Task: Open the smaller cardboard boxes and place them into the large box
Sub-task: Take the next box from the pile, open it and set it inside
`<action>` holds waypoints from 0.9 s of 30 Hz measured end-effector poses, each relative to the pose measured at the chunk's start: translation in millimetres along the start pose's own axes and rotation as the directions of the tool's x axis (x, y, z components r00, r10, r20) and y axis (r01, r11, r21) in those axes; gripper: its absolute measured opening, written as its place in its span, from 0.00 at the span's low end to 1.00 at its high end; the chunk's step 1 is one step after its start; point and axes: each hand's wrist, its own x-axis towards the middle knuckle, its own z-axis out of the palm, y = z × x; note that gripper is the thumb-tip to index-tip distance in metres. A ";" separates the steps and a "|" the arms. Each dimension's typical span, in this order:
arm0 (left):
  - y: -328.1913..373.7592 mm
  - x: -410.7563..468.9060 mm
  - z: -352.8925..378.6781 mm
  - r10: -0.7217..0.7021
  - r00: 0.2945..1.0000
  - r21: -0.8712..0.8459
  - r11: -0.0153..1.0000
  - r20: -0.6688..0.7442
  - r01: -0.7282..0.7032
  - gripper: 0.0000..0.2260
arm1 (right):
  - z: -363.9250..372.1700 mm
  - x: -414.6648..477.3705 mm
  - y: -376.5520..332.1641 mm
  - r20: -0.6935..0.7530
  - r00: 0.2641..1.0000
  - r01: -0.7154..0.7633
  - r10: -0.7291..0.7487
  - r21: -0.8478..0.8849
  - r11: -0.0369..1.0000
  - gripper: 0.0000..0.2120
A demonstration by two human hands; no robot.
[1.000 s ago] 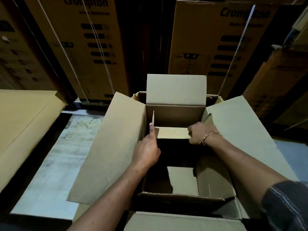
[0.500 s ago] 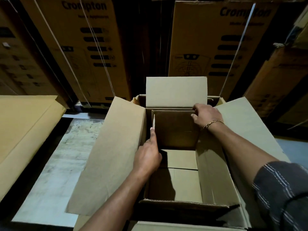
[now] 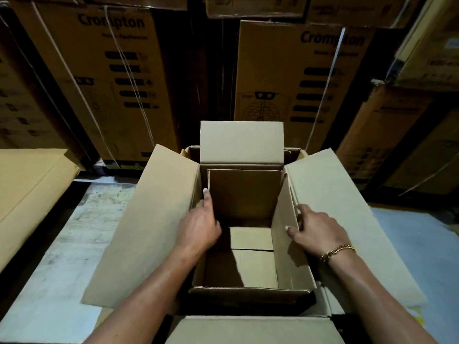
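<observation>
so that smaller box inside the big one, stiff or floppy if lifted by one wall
Probably light: the smaller box looks empty, its bottom flaps bare. Lifted by one wall it may skew, since its top is open and the walls are thin cardboard. With left hand and right hand on opposite walls, it should stay square.

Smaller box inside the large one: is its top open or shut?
Open. The smaller box has its far flap upright, and its floor shows.
</observation>
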 end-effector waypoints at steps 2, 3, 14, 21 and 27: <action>0.3 -8.4 -6.5 0.058 0.995 0.165 0.985 -0.081 -0.044 0.35 | 6.2 -9.6 0.8 0.028 1.000 -0.010 0.010 0.006 1.000 0.25; -0.8 -12.5 -9.7 0.076 0.992 0.214 0.975 -0.105 -0.052 0.34 | 8.8 -12.4 0.9 0.028 1.000 -0.014 0.013 0.006 1.000 0.23; -11.0 -22.2 -17.8 0.075 0.995 0.280 0.959 -0.069 -0.053 0.31 | 15.9 -22.1 -8.2 -0.069 0.996 0.059 -0.061 -0.025 0.998 0.14; -13.9 -23.4 -19.0 0.065 0.994 0.309 0.950 -0.084 -0.036 0.30 | 18.4 -19.4 -5.3 -0.070 0.995 0.068 -0.070 -0.023 0.997 0.16; -10.8 -25.4 -21.0 0.046 0.995 0.252 0.967 -0.091 -0.022 0.29 | 15.4 -19.9 -1.8 -0.061 0.996 0.069 -0.069 0.003 0.998 0.24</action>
